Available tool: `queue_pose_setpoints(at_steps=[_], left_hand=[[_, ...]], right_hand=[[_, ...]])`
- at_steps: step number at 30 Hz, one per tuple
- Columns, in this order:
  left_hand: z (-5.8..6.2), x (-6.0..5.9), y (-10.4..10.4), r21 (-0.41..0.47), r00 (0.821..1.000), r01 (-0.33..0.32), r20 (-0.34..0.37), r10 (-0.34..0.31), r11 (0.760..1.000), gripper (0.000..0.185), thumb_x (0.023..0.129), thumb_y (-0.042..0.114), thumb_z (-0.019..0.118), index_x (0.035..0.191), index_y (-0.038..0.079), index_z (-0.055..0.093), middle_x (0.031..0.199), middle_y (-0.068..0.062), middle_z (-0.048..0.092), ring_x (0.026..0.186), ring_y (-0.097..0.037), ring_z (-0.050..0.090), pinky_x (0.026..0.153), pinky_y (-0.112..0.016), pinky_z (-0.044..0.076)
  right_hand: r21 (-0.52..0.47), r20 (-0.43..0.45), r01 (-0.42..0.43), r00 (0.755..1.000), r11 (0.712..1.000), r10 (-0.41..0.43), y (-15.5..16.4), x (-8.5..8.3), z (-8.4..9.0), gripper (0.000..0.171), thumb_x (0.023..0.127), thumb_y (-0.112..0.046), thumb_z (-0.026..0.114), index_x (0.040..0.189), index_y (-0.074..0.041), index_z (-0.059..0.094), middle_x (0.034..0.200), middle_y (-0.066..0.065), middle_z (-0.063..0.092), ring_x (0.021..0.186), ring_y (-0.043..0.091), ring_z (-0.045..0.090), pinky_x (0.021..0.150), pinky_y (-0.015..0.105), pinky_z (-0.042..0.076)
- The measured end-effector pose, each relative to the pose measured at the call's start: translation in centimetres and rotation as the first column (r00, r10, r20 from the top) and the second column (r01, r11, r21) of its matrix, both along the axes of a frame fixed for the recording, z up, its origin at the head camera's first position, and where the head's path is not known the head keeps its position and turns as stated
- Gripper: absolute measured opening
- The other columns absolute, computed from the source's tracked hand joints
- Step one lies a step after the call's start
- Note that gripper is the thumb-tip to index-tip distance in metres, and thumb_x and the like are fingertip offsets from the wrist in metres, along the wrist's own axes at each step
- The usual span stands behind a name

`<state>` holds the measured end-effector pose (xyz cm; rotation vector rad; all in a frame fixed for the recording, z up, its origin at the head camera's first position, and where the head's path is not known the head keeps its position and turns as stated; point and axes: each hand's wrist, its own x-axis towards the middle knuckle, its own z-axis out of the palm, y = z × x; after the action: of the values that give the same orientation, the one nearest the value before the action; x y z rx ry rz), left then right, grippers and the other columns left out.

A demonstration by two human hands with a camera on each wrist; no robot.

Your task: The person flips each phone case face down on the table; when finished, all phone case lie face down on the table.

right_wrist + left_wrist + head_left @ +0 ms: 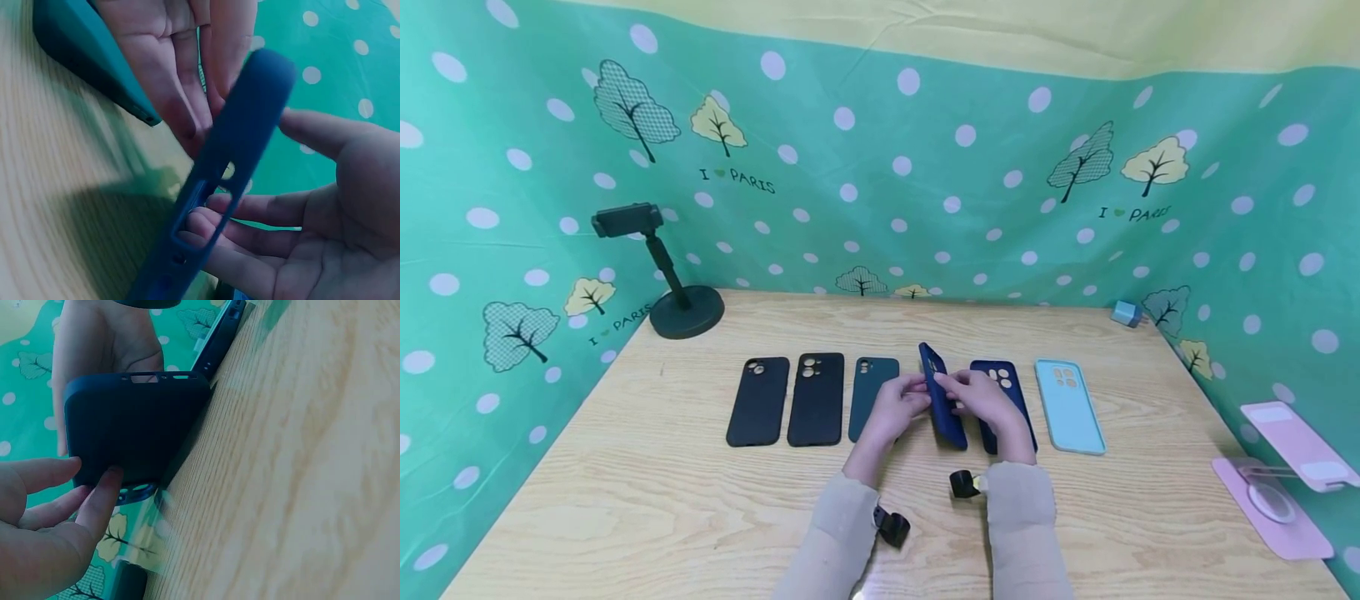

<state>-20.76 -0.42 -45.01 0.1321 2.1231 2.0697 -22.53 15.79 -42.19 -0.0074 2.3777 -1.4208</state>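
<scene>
Both hands are on the navy case (946, 408), right in the middle of the row! It is up off its flat face, tilted on its side, its far end between the hands. The right hand (985, 398) has it gripped, thumb on the edge, fingertips in at the hollow side, and the right wrist view catches those fingers by an oblong opening. The left hand (893, 407) pinches from the other side, thumb on the outer back, fingers at the edge. Whether the lower edge touches the table (647, 483), I can't tell.

Look along the row! Just left sits the teal case (865, 400), its right part behind the left hand; then the inner black case (816, 408), then the outer black case (758, 408), all lying flat, camera holes at the far end. Just right, the second navy case (1017, 392) lies partly under the right hand. And at the row's right end, the light-blue case (1071, 417), open like a shallow tray: raised rim, bare floor, wood showing through its camera holes!

Out wide, a black stand (687, 312) stands far left, a blue plug (1125, 313) lies far right, and a pink stand (1292, 533) holds the near right.
</scene>
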Motion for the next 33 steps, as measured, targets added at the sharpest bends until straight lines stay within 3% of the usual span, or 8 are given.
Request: queue_pose_setpoints(at_steps=[4,11,17,26,33], left_hand=[[0.0,0.0,0.0,-0.005,1.0,0.009,0.021,-0.009,1.0,0.041,0.091,-0.004,0.058,0.131,-0.011,0.052,0.122,-0.027,0.062,0.111,-0.033,0.065,0.091,-0.032,0.056],[-0.1,0.1,0.1,-0.074,0.999,0.026,0.029,-0.024,0.997,0.041,0.088,0.0,0.063,0.127,-0.01,0.056,0.118,-0.027,0.065,0.101,-0.026,0.067,0.083,-0.028,0.057],[-0.2,0.1,0.2,-0.092,0.997,0.066,0.044,-0.062,0.994,0.043,0.088,0.001,0.064,0.129,-0.009,0.055,0.119,-0.026,0.065,0.101,-0.027,0.068,0.081,-0.031,0.058],[-0.2,0.1,0.2,-0.105,0.994,0.074,0.087,-0.065,0.992,0.047,0.09,0.005,0.065,0.133,-0.009,0.051,0.121,-0.026,0.064,0.107,-0.03,0.066,0.082,-0.033,0.058],[-0.3,0.1,0.3,-0.103,0.994,0.072,0.092,-0.063,0.992,0.049,0.09,0.004,0.063,0.134,-0.01,0.049,0.127,-0.029,0.06,0.115,-0.035,0.062,0.086,-0.038,0.058]], right_hand=[[0.027,-0.011,-0.048,0.999,0.998,0.048,-0.1,0.1,0.1,0.059,0.098,-0.042,0.052,0.134,0.005,0.051,0.131,0.023,0.057,0.118,0.033,0.059,0.096,0.041,0.054],[0.02,-0.035,-0.096,0.995,0.995,0.096,-0.4,0.1,0.2,0.052,0.1,-0.035,0.051,0.133,0.006,0.052,0.13,0.022,0.059,0.114,0.029,0.062,0.094,0.04,0.055],[-0.043,-0.032,-0.07,0.997,0.997,0.069,-0.2,-0.1,0.3,0.048,0.102,-0.028,0.047,0.134,0.007,0.05,0.131,0.025,0.056,0.114,0.033,0.061,0.093,0.042,0.055],[-0.136,-0.043,-0.052,0.998,0.989,0.046,1.1,-0.1,0.3,0.05,0.101,-0.023,0.049,0.14,0.007,0.042,0.137,0.028,0.05,0.122,0.035,0.055,0.095,0.045,0.054],[-0.12,-0.06,-0.009,0.998,0.993,0.001,1.9,-0.2,0.4,0.047,0.1,-0.019,0.052,0.14,0.004,0.044,0.134,0.025,0.053,0.114,0.027,0.059,0.083,0.034,0.057]])
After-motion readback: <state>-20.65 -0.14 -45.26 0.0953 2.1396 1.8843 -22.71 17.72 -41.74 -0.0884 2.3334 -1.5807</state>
